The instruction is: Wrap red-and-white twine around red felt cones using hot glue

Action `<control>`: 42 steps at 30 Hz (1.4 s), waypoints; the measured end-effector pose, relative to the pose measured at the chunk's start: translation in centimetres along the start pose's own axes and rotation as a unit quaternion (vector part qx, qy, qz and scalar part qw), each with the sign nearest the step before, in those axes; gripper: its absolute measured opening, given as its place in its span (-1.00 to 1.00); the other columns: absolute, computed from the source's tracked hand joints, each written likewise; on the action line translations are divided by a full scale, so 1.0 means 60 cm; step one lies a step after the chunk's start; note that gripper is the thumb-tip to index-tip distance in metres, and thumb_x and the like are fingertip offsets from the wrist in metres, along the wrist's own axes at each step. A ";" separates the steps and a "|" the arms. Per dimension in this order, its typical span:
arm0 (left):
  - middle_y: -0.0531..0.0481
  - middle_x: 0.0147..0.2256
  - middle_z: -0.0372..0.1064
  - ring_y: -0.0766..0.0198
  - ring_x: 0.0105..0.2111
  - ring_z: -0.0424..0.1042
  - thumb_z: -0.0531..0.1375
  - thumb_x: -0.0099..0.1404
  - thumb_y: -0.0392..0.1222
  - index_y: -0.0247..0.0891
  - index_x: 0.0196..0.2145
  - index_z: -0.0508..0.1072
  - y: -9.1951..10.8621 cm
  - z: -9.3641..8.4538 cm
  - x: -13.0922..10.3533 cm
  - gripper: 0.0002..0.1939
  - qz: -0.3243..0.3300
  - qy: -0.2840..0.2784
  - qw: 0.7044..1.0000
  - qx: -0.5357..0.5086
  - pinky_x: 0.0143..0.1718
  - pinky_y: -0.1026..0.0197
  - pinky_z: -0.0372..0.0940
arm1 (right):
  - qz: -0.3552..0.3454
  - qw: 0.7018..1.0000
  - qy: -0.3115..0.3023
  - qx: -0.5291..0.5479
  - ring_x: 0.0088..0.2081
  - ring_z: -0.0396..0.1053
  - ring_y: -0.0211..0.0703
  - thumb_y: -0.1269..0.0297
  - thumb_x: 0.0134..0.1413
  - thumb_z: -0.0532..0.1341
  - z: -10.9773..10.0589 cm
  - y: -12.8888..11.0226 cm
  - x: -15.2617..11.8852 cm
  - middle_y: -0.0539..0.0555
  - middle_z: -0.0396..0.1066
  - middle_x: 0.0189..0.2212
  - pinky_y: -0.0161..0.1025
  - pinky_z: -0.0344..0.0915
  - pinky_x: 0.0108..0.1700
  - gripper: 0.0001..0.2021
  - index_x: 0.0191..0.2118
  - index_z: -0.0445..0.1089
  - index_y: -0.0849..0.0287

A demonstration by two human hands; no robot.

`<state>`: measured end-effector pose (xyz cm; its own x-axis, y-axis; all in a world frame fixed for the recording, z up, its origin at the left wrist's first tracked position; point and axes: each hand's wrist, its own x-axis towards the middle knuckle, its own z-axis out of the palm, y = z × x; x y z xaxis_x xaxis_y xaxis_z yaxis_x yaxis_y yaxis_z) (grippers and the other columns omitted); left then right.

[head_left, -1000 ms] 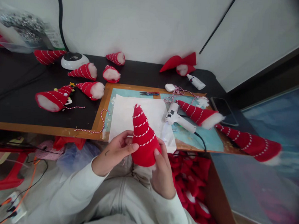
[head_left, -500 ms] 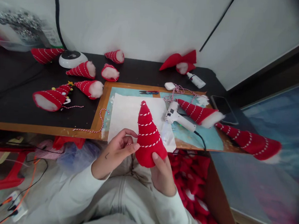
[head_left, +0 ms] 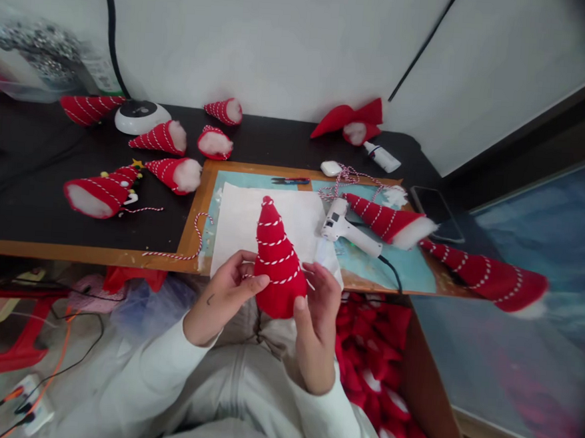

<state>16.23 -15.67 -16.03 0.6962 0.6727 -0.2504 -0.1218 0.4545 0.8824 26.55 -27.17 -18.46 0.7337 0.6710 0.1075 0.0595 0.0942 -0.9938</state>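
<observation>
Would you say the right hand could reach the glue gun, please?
Probably yes: the glue gun lies beyond the right hand with nothing standing between them, though that hand is at the red cone.

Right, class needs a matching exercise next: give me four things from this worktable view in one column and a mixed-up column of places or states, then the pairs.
Column one
1. Nearest cone
2. Glue gun
3. Snips
4. Yellow star

Column two
A. Lying just beyond the white sheet
B. At the tip of a decorated cone
C. Between the left hand and right hand
D. Joined to a black cord

Right pairs: 1-C, 2-D, 3-A, 4-B.
</observation>
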 end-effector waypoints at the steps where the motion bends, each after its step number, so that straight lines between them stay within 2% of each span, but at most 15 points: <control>1: 0.09 -0.38 0.35 0.35 -0.38 0.33 0.40 0.17 0.01 -0.21 -0.14 0.35 0.001 0.000 0.000 -0.57 0.007 0.005 1.000 0.006 -0.33 0.32 0.23 | -0.015 0.999 -0.028 -0.016 0.27 0.21 0.09 0.07 0.20 0.25 0.000 0.000 -0.001 0.19 0.21 0.25 0.11 0.16 0.30 -0.47 0.23 0.17 0.01; 3: 0.11 -0.39 0.33 0.35 -0.38 0.32 0.39 0.18 0.01 -0.20 -0.13 0.32 0.003 0.003 -0.003 -0.56 0.013 0.006 1.000 0.020 -0.33 0.32 0.23 | -0.015 0.997 -0.068 -0.036 0.26 0.21 0.12 0.09 0.10 0.35 0.001 0.002 -0.001 0.21 0.21 0.25 0.11 0.14 0.31 -0.37 0.24 0.15 0.03; 5: 0.13 -0.42 0.29 0.37 -0.41 0.29 0.38 0.20 0.03 -0.20 -0.11 0.30 0.009 0.006 -0.006 -0.55 0.017 -0.006 0.999 0.038 -0.35 0.32 0.21 | 0.007 0.998 -0.056 -0.033 0.22 0.26 0.12 0.13 0.00 0.42 0.003 0.006 0.000 0.21 0.24 0.22 0.10 0.18 0.29 -0.27 0.25 0.13 0.04; 9: 0.18 -0.49 0.15 0.41 -0.49 0.15 0.32 0.24 0.05 -0.23 -0.12 0.35 0.024 0.006 -0.013 -0.61 0.038 -0.023 0.992 0.116 -0.44 0.34 0.11 | 0.077 0.995 -0.033 0.062 0.08 0.40 0.01 0.12 0.10 0.35 0.002 0.015 0.004 0.13 0.39 0.11 -0.01 0.34 0.16 -0.43 0.20 0.23 0.02; 13: 0.16 -0.49 0.15 0.39 -0.49 0.14 0.29 0.28 0.00 -0.24 -0.28 0.41 0.034 0.000 -0.019 -0.75 0.086 0.015 0.974 0.211 -0.44 0.32 0.09 | 0.143 0.975 -0.035 0.168 0.02 0.45 -0.05 0.09 0.12 0.33 -0.005 0.017 0.007 0.08 0.47 0.04 -0.10 0.40 0.08 -0.50 0.15 0.29 0.01; 18: 0.15 -0.53 0.20 0.38 -0.50 0.15 0.27 0.30 -0.06 -0.24 -0.40 0.42 0.034 -0.005 -0.022 -0.78 0.141 0.058 0.948 0.279 -0.44 0.31 0.10 | 0.158 0.966 -0.010 0.204 -0.08 0.47 -0.11 0.13 0.05 0.39 -0.004 0.010 0.010 0.02 0.51 -0.04 -0.17 0.41 0.00 -0.52 0.08 0.31 -0.02; 23: 0.11 -0.46 0.29 0.37 -0.44 0.26 0.27 0.31 -0.09 -0.24 -0.39 0.40 0.030 -0.007 -0.015 -0.80 0.172 0.048 0.948 0.263 -0.37 0.32 0.17 | 0.183 0.951 -0.028 0.246 -0.11 0.51 -0.03 0.12 -0.02 0.42 -0.001 -0.003 0.012 0.03 0.54 -0.11 -0.09 0.43 -0.02 -0.55 -0.02 0.33 0.01; 28: 0.01 -0.27 0.36 0.31 -0.29 0.37 0.32 0.25 0.04 -0.25 -0.41 0.33 0.012 -0.005 -0.004 -0.66 0.129 0.008 0.984 0.122 -0.26 0.31 0.25 | 0.219 0.931 -0.057 0.287 -0.06 0.51 0.08 0.09 -0.07 0.42 0.000 -0.006 0.015 0.08 0.55 -0.10 0.02 0.42 0.03 -0.58 -0.08 0.37 0.04; 30: -0.04 -0.19 0.39 0.28 -0.25 0.40 0.34 0.20 0.09 -0.25 -0.42 0.31 0.005 -0.003 -0.001 -0.60 0.101 0.002 0.992 0.071 -0.24 0.29 0.28 | 0.219 0.933 -0.066 0.278 -0.03 0.50 0.10 0.07 -0.06 0.41 0.000 -0.004 0.015 0.08 0.55 -0.08 0.04 0.40 0.06 -0.58 -0.07 0.39 0.04; 32: -0.04 -0.23 0.40 0.29 -0.29 0.39 0.35 0.18 0.12 -0.25 -0.44 0.29 0.001 -0.002 0.000 -0.57 0.091 0.006 0.994 0.060 -0.27 0.30 0.28 | 0.205 0.947 -0.066 0.238 0.03 0.46 0.10 0.04 -0.01 0.37 0.001 -0.003 0.014 0.09 0.53 -0.03 0.06 0.36 0.11 -0.58 -0.04 0.40 0.03; 35: 0.03 -0.36 0.36 0.32 -0.38 0.33 0.33 0.20 0.12 -0.24 -0.45 0.28 -0.001 -0.003 0.001 -0.58 0.097 0.020 0.991 0.090 -0.34 0.31 0.25 | 0.140 0.983 -0.020 0.113 0.14 0.35 0.01 0.03 0.11 0.31 0.000 -0.004 0.012 0.07 0.43 0.08 -0.01 0.26 0.20 -0.56 0.09 0.37 -0.01; 37: 0.06 -0.38 0.34 0.33 -0.41 0.30 0.31 0.23 0.11 -0.23 -0.44 0.28 0.000 -0.005 0.002 -0.60 0.111 0.037 0.984 0.131 -0.38 0.32 0.24 | 0.093 0.995 0.014 0.035 0.13 0.32 -0.05 0.04 0.17 0.28 -0.001 -0.006 0.011 0.07 0.41 0.08 -0.08 0.26 0.18 -0.59 0.11 0.34 -0.03; 39: 0.06 -0.38 0.31 0.33 -0.41 0.30 0.30 0.25 0.08 -0.23 -0.45 0.28 0.003 -0.005 0.003 -0.62 0.140 0.061 0.972 0.181 -0.38 0.31 0.25 | 0.072 0.997 -0.005 0.018 0.08 0.35 -0.07 0.04 0.21 0.25 -0.001 -0.008 0.011 0.08 0.42 0.03 -0.11 0.30 0.13 -0.65 0.06 0.35 -0.02; 42: 0.03 -0.35 0.30 0.30 -0.33 0.33 0.32 0.25 0.00 -0.23 -0.50 0.26 0.012 -0.002 0.004 -0.63 0.203 0.086 0.943 0.249 -0.32 0.30 0.28 | 0.073 0.991 -0.077 0.080 0.08 0.39 -0.05 0.06 0.16 0.30 0.005 -0.006 0.011 0.08 0.43 0.04 -0.11 0.34 0.11 -0.63 0.06 0.33 -0.01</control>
<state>16.22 -15.12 -15.47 0.5340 0.8362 0.1251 0.0239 -0.1629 0.9864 26.82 -26.55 -18.03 0.6141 0.7889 -0.0223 -0.1580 0.0952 -0.9828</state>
